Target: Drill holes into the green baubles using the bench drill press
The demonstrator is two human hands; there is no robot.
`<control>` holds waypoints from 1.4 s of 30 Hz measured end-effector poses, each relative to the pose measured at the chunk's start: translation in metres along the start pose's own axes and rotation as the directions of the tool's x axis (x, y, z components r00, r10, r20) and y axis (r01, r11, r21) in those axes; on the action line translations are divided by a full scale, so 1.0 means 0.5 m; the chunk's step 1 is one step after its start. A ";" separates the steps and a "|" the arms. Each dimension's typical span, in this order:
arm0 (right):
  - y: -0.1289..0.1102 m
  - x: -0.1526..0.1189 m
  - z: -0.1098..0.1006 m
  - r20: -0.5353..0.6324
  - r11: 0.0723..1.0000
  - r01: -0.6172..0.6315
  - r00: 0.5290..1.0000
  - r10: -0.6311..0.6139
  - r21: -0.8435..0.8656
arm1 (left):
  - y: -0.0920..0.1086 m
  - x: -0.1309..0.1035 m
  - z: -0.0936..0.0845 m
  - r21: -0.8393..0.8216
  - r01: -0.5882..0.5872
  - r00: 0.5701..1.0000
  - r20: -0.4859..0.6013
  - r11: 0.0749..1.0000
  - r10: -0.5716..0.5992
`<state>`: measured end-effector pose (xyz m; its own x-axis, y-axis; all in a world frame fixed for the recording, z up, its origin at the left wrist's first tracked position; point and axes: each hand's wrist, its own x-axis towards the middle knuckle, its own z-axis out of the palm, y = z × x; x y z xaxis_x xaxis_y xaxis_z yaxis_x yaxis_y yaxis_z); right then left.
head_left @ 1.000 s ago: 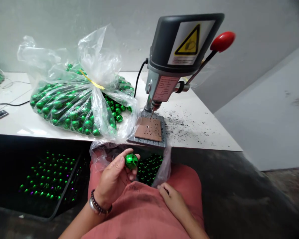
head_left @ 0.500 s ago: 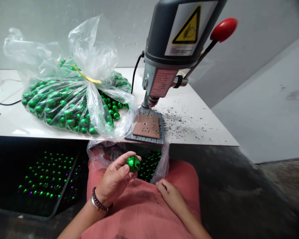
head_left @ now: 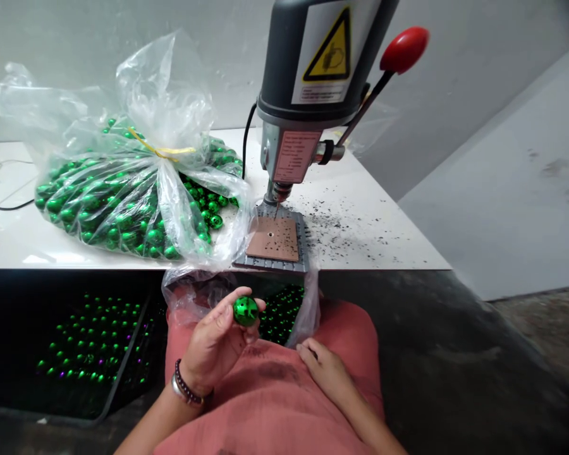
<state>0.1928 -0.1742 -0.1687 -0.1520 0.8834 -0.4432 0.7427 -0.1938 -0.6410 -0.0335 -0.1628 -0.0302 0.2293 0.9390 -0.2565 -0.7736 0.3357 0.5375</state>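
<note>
At the lower left of the frame, a black tray point(head_left: 118, 382) is dotted with small green glints. Above it, on the white table point(head_left: 384, 234), a clear plastic bag point(head_left: 165, 95) filled with shiny green balls is cinched by a yellow tie point(head_left: 157, 151). At the lower centre, a single green ball point(head_left: 245, 311) is gripped in the left hand point(head_left: 225, 332), pinched between thumb and fingers above the lap. It would probably be found light, stiff and slick, perhaps thin-walled and easily dented, and is judged best taken gently around its widest part. No long axis is shown by its round form; dark marks are turned towards the camera, but whether these are holes or reflections cannot be told. Just behind, an open plastic bag point(head_left: 309, 306) is spread over the lap, with more green glints inside. Above, a drill press point(head_left: 291, 148) is stood on the table, with a brown board point(head_left: 279, 246) laid on its base. Right of centre below, the right hand point(head_left: 325, 368) is rested on the red clothing point(head_left: 275, 411), loosely curled; whether anything is held cannot be told.
</note>
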 end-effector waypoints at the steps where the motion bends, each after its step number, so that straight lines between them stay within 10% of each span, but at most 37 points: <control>1: 0.000 0.000 0.000 -0.001 1.000 -0.001 1.000 0.001 0.002 | -0.001 0.001 0.000 -0.003 0.006 1.000 0.003 1.000 -0.006; 11: 0.000 -0.003 -0.003 -0.015 1.000 0.009 1.000 -0.008 0.009 | -0.010 0.017 -0.007 0.210 0.050 0.996 -0.084 0.976 -0.033; 17: -0.001 -0.002 -0.002 -0.018 1.000 0.005 1.000 -0.005 0.007 | -0.014 0.043 -0.067 0.833 0.114 0.902 -0.315 0.541 0.296; 37: -0.023 0.005 -0.009 0.020 0.999 -0.003 1.000 0.002 0.049 | -0.044 0.058 -0.117 0.919 0.174 0.962 -0.236 0.354 0.140; 42: -0.061 0.010 -0.015 0.059 0.994 0.051 0.997 -0.057 0.093 | -0.056 0.064 -0.146 0.985 0.087 0.993 -0.074 -0.150 0.086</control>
<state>0.1741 -0.1607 -0.1467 -0.2326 0.8663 -0.4422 0.6702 -0.1867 -0.7183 -0.0475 -0.1476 -0.1121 0.1169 0.9563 -0.2681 0.7175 0.1053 0.6885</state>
